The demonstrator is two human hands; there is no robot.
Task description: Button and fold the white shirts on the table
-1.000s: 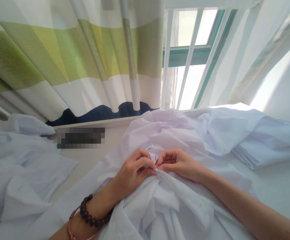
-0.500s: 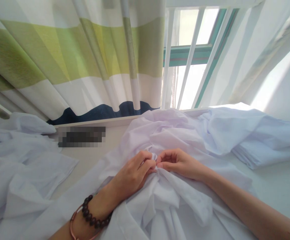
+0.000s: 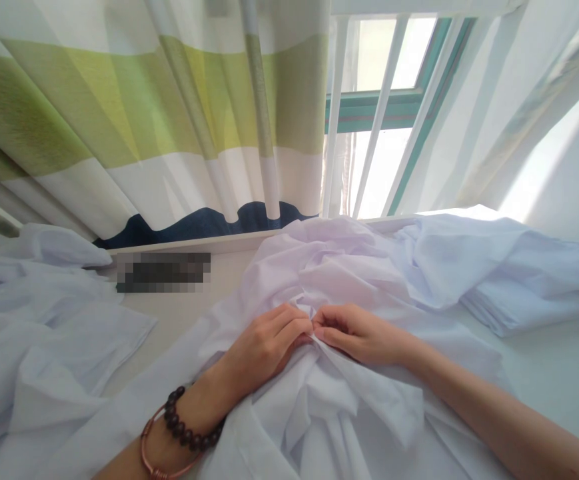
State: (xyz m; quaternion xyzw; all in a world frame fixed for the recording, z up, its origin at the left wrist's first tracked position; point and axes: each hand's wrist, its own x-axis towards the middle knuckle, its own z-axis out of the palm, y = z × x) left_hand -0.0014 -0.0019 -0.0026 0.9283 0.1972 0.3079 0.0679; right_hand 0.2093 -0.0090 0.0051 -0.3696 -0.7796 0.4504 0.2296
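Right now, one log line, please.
left hand: pinching white cloth | right hand: pinching same cloth alongside | dark bead bracelet: left wrist

We angled the left forearm (image 3: 165, 449) and the right forearm (image 3: 494, 403) inward. We held the left hand (image 3: 266, 341) palm down, fingers bent, and the right hand (image 3: 369, 333) with thumb and index finger pinched, the fingertips of both close together.

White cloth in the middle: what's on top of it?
The left hand and right hand, their fingers close together at a gathered fold of the white cloth. Whatever lies between or beneath the fingers is covered.
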